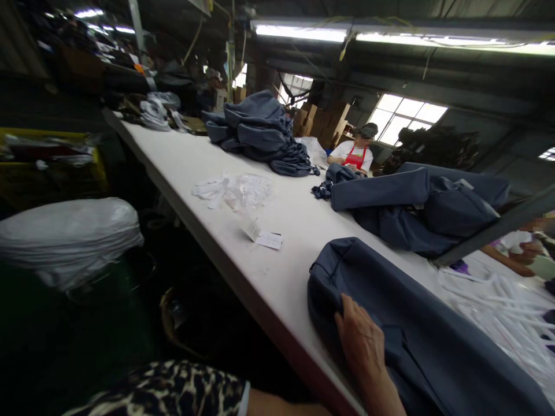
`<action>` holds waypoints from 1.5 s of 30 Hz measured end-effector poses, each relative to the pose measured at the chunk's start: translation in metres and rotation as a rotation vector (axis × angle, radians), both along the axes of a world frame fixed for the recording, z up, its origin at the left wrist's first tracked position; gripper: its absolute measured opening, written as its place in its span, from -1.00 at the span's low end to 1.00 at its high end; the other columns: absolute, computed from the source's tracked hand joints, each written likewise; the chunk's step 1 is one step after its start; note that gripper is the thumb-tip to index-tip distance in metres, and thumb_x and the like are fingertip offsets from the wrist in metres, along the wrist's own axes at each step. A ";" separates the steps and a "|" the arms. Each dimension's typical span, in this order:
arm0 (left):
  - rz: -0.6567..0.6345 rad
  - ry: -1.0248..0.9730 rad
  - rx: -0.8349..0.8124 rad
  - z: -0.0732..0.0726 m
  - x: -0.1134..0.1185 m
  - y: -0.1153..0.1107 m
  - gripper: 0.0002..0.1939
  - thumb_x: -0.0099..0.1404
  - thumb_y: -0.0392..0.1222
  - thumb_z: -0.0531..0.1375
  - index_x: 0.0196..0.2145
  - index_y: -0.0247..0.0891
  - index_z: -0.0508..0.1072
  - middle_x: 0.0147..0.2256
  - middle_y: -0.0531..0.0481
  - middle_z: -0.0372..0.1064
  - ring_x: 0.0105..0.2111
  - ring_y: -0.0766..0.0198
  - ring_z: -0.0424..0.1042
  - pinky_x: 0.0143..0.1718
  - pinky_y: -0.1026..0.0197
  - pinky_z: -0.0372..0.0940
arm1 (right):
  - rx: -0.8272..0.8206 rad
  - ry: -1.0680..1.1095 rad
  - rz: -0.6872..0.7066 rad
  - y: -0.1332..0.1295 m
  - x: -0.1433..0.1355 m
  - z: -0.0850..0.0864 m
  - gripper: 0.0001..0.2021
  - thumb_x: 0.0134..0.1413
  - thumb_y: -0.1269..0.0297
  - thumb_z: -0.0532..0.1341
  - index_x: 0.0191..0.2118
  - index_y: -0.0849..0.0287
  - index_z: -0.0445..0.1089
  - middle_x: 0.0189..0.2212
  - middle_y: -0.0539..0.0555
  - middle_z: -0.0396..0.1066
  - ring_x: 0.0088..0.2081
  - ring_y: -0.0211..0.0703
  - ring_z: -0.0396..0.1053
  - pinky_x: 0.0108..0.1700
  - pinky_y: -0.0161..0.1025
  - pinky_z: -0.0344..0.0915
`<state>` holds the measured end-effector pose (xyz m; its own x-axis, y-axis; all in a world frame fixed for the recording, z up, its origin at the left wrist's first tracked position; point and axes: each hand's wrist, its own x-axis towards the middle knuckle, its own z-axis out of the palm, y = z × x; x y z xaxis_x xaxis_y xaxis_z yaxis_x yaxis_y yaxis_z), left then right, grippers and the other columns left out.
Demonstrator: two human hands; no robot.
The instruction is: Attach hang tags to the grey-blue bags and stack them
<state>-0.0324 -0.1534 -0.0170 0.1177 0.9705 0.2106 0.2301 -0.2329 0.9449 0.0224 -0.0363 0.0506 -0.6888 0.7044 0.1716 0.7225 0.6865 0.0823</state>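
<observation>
A long, dark blue fabric bag (390,289) lies at the near right of the white table, its squared end towards the left. My right hand (362,335) is on the side near that end, fingers bent and closed on the cloth; the fingertips are partly hidden in a fold. At the bottom edge, a leopard-print sleeve (173,390) and a bare piece of my left arm show, but my left hand is out of the picture. Beyond the bag, a printed paper tag (269,240) lies on the tabletop beside crumpled clear plastic (249,190).
More dark blue fabric is heaped at the table's far end (260,130) and along its right side (403,202). A grey post (489,231) rises at the right. White covered stacks (69,231) stand left of the table (225,248). Two people (351,153) are across the table.
</observation>
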 end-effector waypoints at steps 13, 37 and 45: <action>0.621 -0.461 -0.159 -0.023 -0.115 0.086 -0.20 -0.04 -0.01 0.42 0.09 -0.30 0.22 -0.03 -0.19 0.29 -0.34 0.28 0.38 -0.29 0.16 0.34 | -0.287 0.180 -0.130 0.028 0.020 0.025 -0.61 0.24 0.06 -0.11 0.02 0.01 0.32 -0.42 0.06 0.52 -0.33 0.07 0.49 -0.35 -0.18 0.19; 0.665 -1.001 -0.123 -0.016 -0.075 0.089 -0.51 -0.05 0.00 0.42 -0.21 -0.34 0.48 -0.28 -0.08 0.50 -0.30 0.15 0.45 -0.22 0.14 0.35 | -0.172 0.256 0.002 0.013 0.024 0.016 -0.65 0.28 0.14 -0.06 0.03 0.03 0.35 0.07 0.10 0.40 -0.08 -0.02 0.46 -0.17 -0.17 0.36; 0.631 -1.089 -0.206 -0.021 -0.082 0.084 -0.46 0.01 0.12 0.38 -0.21 -0.36 0.48 -0.36 -0.08 0.48 -0.39 0.22 0.43 -0.32 0.18 0.32 | 0.064 0.021 0.136 -0.010 0.012 -0.005 -0.70 0.16 0.44 0.08 -0.02 0.07 0.37 -0.08 0.13 0.41 -0.11 0.00 0.41 -0.27 -0.17 0.36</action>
